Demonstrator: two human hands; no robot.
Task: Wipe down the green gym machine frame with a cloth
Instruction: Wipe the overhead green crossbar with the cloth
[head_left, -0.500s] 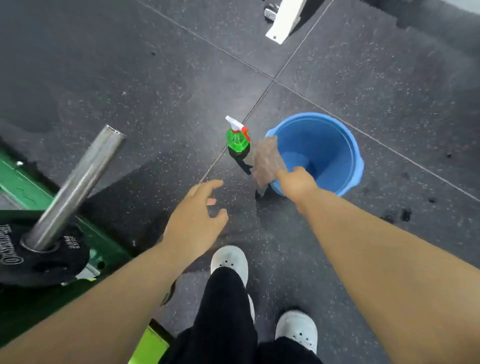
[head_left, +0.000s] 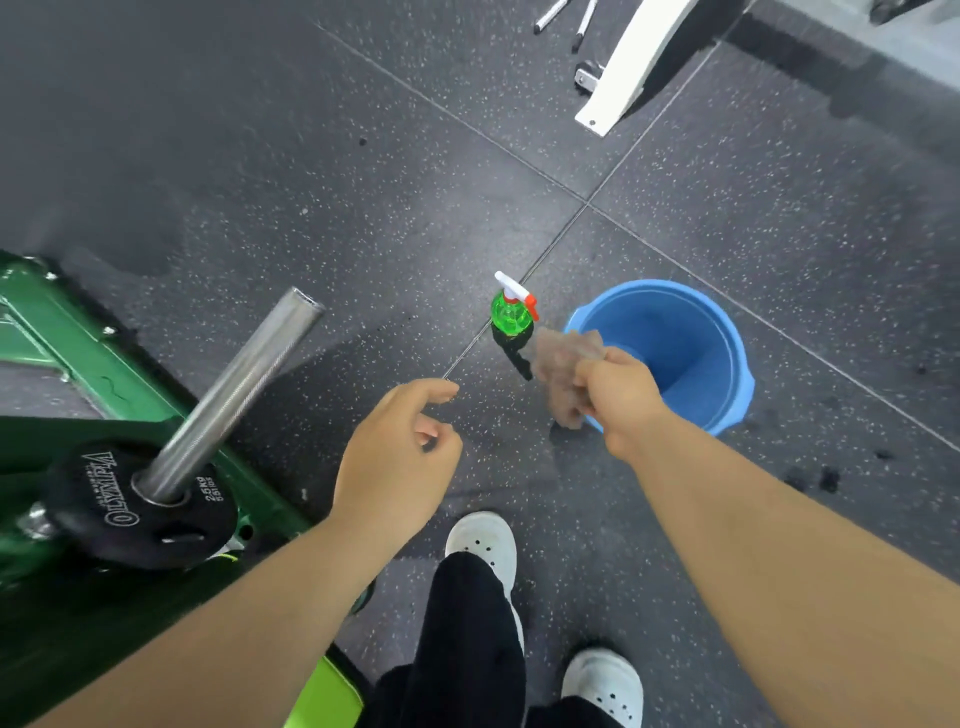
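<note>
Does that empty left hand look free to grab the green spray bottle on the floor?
Probably yes. The left hand holds nothing, and only bare floor lies between it and the spray bottle; the cloth hangs in the right hand, off to the side.

Even, fairly bright light, perhaps from overhead; short soft shadows on the floor (head_left: 311, 156). Wide-angle bending at edges; the cloth (head_left: 563, 364) is motion-blurred.

cloth (head_left: 563, 364): brownish, crumpled, hanging | green frame (head_left: 104, 374): glossy, far left
</note>
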